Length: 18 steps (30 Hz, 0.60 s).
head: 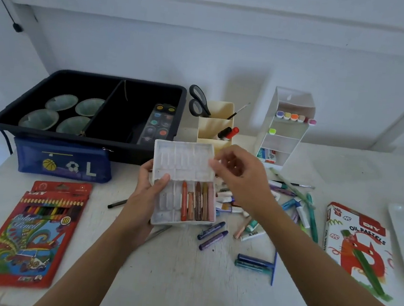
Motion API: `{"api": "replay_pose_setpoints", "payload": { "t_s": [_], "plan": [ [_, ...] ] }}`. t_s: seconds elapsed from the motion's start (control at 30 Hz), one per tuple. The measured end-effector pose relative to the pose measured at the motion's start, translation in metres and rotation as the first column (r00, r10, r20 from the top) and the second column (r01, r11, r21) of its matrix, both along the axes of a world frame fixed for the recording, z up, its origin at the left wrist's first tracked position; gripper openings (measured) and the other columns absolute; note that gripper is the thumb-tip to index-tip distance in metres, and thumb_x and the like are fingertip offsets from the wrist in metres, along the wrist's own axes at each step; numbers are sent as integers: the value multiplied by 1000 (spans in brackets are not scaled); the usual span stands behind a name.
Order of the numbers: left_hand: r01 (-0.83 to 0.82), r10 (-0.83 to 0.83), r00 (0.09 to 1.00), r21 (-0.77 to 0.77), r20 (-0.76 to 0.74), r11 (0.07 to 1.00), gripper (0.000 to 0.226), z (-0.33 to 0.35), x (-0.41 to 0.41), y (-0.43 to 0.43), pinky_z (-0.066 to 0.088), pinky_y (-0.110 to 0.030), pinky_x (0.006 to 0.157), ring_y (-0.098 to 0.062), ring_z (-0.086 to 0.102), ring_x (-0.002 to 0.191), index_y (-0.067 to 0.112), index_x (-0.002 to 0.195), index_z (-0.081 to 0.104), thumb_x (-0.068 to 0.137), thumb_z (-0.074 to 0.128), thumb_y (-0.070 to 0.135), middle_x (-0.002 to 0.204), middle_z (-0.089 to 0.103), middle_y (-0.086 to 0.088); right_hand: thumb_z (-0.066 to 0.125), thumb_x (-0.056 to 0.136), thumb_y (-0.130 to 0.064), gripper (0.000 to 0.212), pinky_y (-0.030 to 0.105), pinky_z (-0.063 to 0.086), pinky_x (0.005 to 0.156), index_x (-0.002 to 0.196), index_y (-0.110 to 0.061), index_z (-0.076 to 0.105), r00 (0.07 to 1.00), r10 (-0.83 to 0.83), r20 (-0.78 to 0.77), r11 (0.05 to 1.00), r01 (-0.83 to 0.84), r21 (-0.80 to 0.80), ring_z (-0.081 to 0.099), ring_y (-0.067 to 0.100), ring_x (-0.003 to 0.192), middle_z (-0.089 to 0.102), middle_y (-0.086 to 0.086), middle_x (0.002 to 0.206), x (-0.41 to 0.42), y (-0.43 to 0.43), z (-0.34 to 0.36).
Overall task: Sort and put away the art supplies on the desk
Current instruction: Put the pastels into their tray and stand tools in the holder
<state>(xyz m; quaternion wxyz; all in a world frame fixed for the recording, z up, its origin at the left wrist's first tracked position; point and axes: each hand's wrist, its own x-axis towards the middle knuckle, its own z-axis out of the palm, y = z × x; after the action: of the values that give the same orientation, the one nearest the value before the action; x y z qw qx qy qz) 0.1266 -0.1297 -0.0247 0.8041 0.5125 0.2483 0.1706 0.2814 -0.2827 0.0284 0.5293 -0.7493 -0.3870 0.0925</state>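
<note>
My left hand (pixel 149 194) grips a white plastic pastel tray (pixel 182 165) by its left edge, held above the desk. Several oil pastels (pixel 197 204), orange, brown and pink, lie in its lower right slots; the other slots hold nothing. My right hand (pixel 240 174) hovers over the tray's right edge with fingers curled, and whether it pinches anything is unclear. Loose blue and purple pastels (pixel 211 234) and a pile of paint tubes and markers (pixel 295 206) lie on the desk to the right. The oil pastels box (pixel 359 243) lies at the right.
A black bin (pixel 47 132) with bowls and a watercolour palette (pixel 157 122) sits back left, a blue pencil pouch (pixel 65 163) before it. A colour pencil pack (pixel 28 231) lies left. A cream organiser (pixel 215 126) with scissors and a clear shelf box (pixel 284 129) stand behind.
</note>
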Motion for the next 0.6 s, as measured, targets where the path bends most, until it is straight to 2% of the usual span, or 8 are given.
{"api": "replay_pose_setpoints", "payload": {
  "t_s": [0.07,0.13,0.2,0.3,0.37,0.43,0.5,0.6],
  "plan": [
    [7,-7,1000,-7,-7,1000,48,0,5,-4,63,-42,70,-22,74,103,44,140,39,98,58,31,115,74,8,67,94,-27,7,21,46,61,90,-22,65,997,-82,-9,996,82,-24,53,10,66,63,-3,77,11,-15,-1],
    [19,-19,1000,-9,-13,1000,51,-1,10,-8,62,-44,70,-23,74,103,46,138,40,93,60,34,116,73,8,66,95,-26,2,15,46,60,93,-25,65,999,-53,0,979,52,-199,56,5,66,65,-5,78,21,-32,-6],
    [31,-32,999,-14,-25,999,51,-3,13,-12,62,-47,71,-25,74,104,48,136,42,90,62,37,117,73,6,66,94,-25,4,15,45,63,95,-29,66,997,55,60,898,-23,-439,58,2,73,65,-10,82,25,-49,-14],
    [35,-36,998,-20,-46,999,53,-5,17,-16,62,-49,71,-25,74,104,50,135,43,87,64,40,121,71,5,72,88,-25,10,18,43,70,92,-33,68,978,189,89,762,-89,-642,54,-3,83,62,-17,88,18,-70,-26],
    [27,-28,998,-16,-60,1000,52,-7,18,-17,62,-48,69,-25,75,102,52,132,45,85,64,40,121,71,5,75,83,-27,16,30,46,84,96,-35,69,958,225,179,696,-29,-717,50,1,93,61,-15,97,12,-77,-33],
    [25,-26,998,-17,-63,1000,50,-9,17,-19,62,-46,67,-24,75,101,53,130,46,85,64,41,117,73,7,75,83,-28,22,41,42,93,103,-36,69,929,258,264,664,28,-748,46,10,104,59,-12,105,6,-82,-40],
    [23,-23,997,-11,-71,1000,48,-11,16,-19,62,-45,67,-23,75,100,54,129,47,85,63,41,114,74,10,72,87,-32,24,46,35,99,110,-38,68,898,315,307,627,46,-778,42,15,114,56,-9,116,0,-85,-46],
    [-19,17,996,-17,-85,1000,35,-12,14,-16,62,-46,67,-22,75,98,55,124,50,96,58,37,113,74,10,66,93,-33,23,48,31,101,115,-39,67,865,354,355,613,72,-787,37,20,123,52,-4,124,-7,-88,-56]
  ]
}}
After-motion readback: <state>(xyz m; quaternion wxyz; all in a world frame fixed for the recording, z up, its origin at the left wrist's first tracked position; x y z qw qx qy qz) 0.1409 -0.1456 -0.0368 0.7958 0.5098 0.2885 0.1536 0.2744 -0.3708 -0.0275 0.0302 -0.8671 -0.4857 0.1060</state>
